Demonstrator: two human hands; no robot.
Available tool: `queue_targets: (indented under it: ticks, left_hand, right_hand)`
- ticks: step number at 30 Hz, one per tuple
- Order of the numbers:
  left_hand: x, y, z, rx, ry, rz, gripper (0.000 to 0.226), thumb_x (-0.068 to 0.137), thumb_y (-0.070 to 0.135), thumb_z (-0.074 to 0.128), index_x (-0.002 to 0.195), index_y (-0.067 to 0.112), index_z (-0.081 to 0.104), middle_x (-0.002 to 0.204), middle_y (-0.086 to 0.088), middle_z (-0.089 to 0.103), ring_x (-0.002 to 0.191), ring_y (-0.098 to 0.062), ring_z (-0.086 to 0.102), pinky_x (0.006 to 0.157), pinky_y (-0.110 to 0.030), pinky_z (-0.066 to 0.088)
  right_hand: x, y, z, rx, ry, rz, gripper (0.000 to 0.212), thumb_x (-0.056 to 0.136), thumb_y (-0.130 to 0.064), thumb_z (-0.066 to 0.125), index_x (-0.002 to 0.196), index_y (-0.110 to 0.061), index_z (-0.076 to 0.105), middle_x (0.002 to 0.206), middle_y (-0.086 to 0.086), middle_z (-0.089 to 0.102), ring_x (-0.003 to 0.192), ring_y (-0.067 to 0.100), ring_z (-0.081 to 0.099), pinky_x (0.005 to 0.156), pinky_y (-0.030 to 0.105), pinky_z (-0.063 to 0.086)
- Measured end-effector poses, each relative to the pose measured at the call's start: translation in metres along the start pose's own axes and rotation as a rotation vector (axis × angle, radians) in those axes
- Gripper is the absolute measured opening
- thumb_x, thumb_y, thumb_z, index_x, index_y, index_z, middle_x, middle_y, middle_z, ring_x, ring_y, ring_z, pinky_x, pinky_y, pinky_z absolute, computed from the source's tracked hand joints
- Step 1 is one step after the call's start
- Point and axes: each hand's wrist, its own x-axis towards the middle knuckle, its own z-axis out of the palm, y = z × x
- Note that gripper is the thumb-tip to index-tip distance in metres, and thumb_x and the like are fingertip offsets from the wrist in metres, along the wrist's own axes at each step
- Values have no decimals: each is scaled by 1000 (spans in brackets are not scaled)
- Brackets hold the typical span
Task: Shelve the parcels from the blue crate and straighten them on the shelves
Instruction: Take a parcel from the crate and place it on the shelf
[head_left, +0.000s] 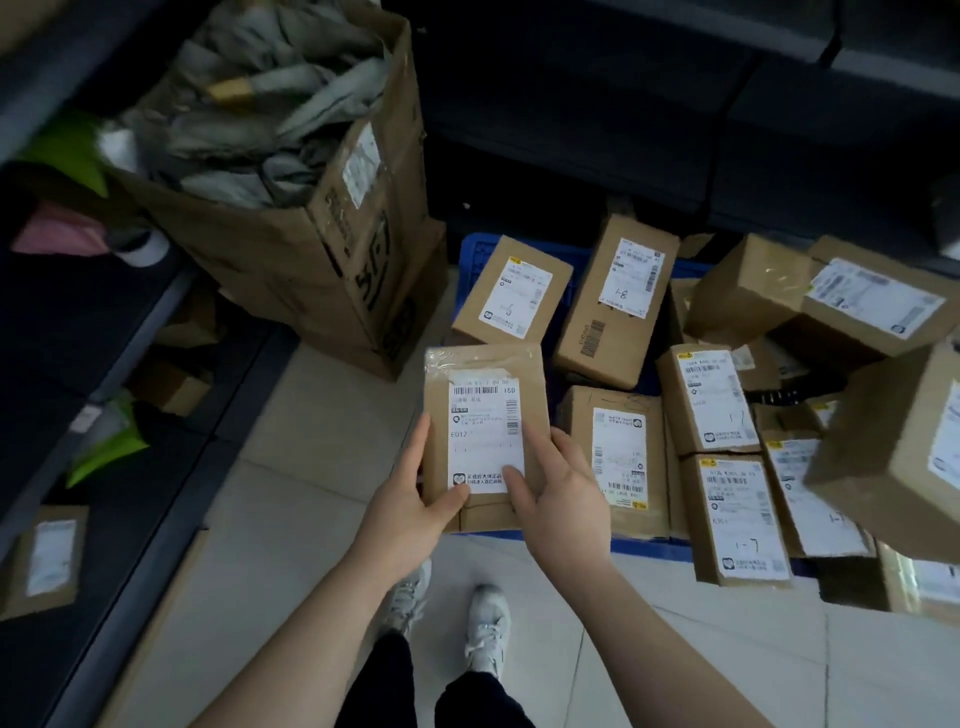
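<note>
I hold a flat brown parcel (483, 379) with a white shipping label, face up, above the floor in front of the blue crate (474, 249). My left hand (415, 499) grips its lower left edge, thumb on the label. My right hand (561, 493) grips its lower right edge, fingers spread over the label. The crate sits on the floor, filled with several labelled cardboard parcels (618, 301), some piled up at the right (878, 306).
A tall open carton (332, 249) stuffed with grey bags stands left of the crate. Dark shelves (104, 338) run along the left with a boxed parcel (47, 561) and green bags (109, 447). More dark shelving fills the back. My shoes (485, 623) stand on pale tiles.
</note>
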Motion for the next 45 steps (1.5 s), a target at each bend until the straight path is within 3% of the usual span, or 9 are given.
queue_targets:
  ticks: [7,14,16,19,31,34,37,42,45]
  left_hand:
    - [-81,32,-53,-92,256,56,88,86,26,67,146,51,7,123,31,47,112,2,54,99,-33,47]
    - [-177,18,-118,-216,526,83,88,85,20,68,146,49,12,132,27,46,115,5,50,99,-28,45]
    - [-208,6,-136,-239,600,87,88,86,19,68,146,48,12,133,27,45,113,10,49,94,-18,45]
    - [-259,-17,-159,-268,698,72,87,86,21,68,147,47,11,128,30,44,105,19,47,83,-8,41]
    - [-481,-152,-225,-357,1058,-115,86,86,30,67,146,49,8,143,21,38,125,-6,43,103,-35,42]
    - [-527,-184,-232,-414,1143,-148,86,87,28,66,147,47,8,139,21,41,122,-6,45,100,-33,44]
    - [-564,-214,-237,-483,1207,-174,86,88,26,65,148,45,7,133,23,40,116,-4,44,88,-25,45]
    - [-611,-269,-250,-550,1333,-249,83,88,27,65,148,43,11,139,18,43,124,-10,45,97,-36,48]
    - [-631,-299,-261,-603,1394,-275,79,88,28,65,146,44,15,132,20,46,120,-8,46,92,-30,48]
  right_hand:
    - [-31,-86,-40,-53,-24,-302,53,92,-43,50,141,-43,31,144,-5,37,120,17,43,84,37,51]
    - [-86,-175,-29,-98,-132,-573,52,93,-46,47,142,-43,29,149,-7,29,127,16,36,91,34,45]
    - [-107,-199,-19,-106,-172,-649,53,92,-46,48,142,-43,29,150,-6,29,128,16,36,93,34,45]
    - [-146,-233,1,-106,-228,-771,53,91,-46,49,141,-42,33,149,-3,32,127,18,39,92,38,49]
    - [-354,-336,109,-41,-532,-1117,52,91,-33,57,139,-34,39,143,-4,39,122,19,46,91,35,49]
    - [-400,-357,139,-17,-651,-1190,52,92,-30,58,140,-31,40,141,-9,39,119,13,46,91,26,46]
    - [-439,-376,172,-80,-753,-1243,54,92,-32,56,143,-30,37,148,-6,34,123,13,45,99,31,44]
    - [-497,-409,229,-234,-918,-1358,55,95,-31,53,145,-28,32,150,-4,30,128,16,40,102,30,38]
    - [-527,-426,270,-286,-996,-1403,56,95,-32,52,146,-29,30,150,-3,30,130,17,39,105,33,38]
